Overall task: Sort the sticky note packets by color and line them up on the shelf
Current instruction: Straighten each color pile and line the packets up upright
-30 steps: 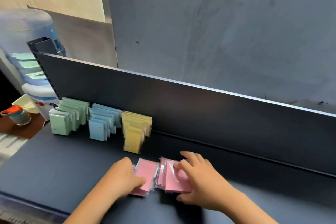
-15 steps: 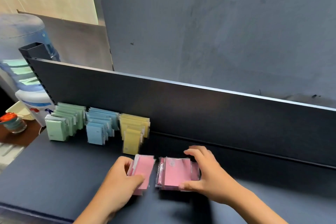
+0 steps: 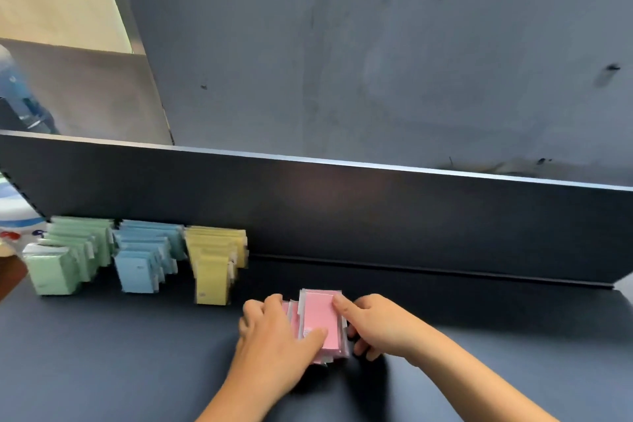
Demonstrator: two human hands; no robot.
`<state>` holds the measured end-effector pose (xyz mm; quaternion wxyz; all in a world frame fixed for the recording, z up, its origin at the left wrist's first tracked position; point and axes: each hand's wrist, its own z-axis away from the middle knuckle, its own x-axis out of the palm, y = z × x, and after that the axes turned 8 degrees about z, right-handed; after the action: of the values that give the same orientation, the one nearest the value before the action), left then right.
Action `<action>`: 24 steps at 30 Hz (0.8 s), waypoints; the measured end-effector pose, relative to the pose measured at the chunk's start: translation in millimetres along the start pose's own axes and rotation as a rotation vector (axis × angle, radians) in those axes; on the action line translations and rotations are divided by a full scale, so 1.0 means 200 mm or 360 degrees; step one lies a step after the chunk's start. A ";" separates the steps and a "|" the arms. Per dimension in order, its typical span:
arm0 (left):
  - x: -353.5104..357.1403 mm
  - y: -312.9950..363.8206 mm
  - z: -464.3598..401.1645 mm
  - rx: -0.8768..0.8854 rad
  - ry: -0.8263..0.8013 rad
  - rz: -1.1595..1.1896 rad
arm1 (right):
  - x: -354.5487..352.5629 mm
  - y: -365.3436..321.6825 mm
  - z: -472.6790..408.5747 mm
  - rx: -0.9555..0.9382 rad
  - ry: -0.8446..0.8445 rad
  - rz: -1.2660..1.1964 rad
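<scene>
A stack of pink sticky note packets (image 3: pixel 318 317) lies on the dark shelf (image 3: pixel 137 353) in front of me, pressed together between both hands. My left hand (image 3: pixel 274 339) grips its left side with the thumb across the top packet. My right hand (image 3: pixel 380 325) holds the right side, forefinger on the top edge. Three upright rows stand against the shelf's back panel at the left: green packets (image 3: pixel 65 257), blue packets (image 3: pixel 144 257) and yellow packets (image 3: pixel 215 264). The pink stack sits to the right of the yellow row and closer to me.
The shelf's dark back panel (image 3: pixel 376 216) runs across the view, with a grey wall behind it. A water dispenser bottle (image 3: pixel 20 103) stands past the left end of the shelf. Bare shelf surface stretches to the right of the yellow row.
The two separate pink piles have been pushed together into one stack between my hands. The view has shifted left and closer.
</scene>
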<state>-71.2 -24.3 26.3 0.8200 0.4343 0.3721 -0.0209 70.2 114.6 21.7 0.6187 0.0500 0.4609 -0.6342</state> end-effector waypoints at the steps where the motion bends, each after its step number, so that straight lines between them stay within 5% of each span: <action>1: 0.01 -0.02 -0.01 -0.0065 -0.0026 0.0036 | 0.01 0.00 0.00 0.0000 0.0001 -0.0049; 6: 0.04 -0.09 -0.05 -0.0196 -0.0173 0.0353 | 0.04 0.00 0.01 -0.0008 -0.0062 -0.0328; 11: 0.07 -0.06 -0.09 -0.0188 -0.0031 0.0761 | 0.09 -0.04 -0.03 -0.0095 -0.0011 -0.0393; 18: 0.04 -0.08 -0.25 0.0182 0.0065 0.0883 | 0.08 -0.13 -0.11 -0.0447 0.0399 -0.0562; 24: 0.02 -0.03 -0.36 -0.0047 0.0075 0.0957 | 0.07 -0.20 -0.18 -0.0218 0.0378 -0.0607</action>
<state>-113.1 25.3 -5.3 0.7868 0.5135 0.2461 0.2383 15.5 119.8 13.6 0.4310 -0.0058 0.5736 -0.6966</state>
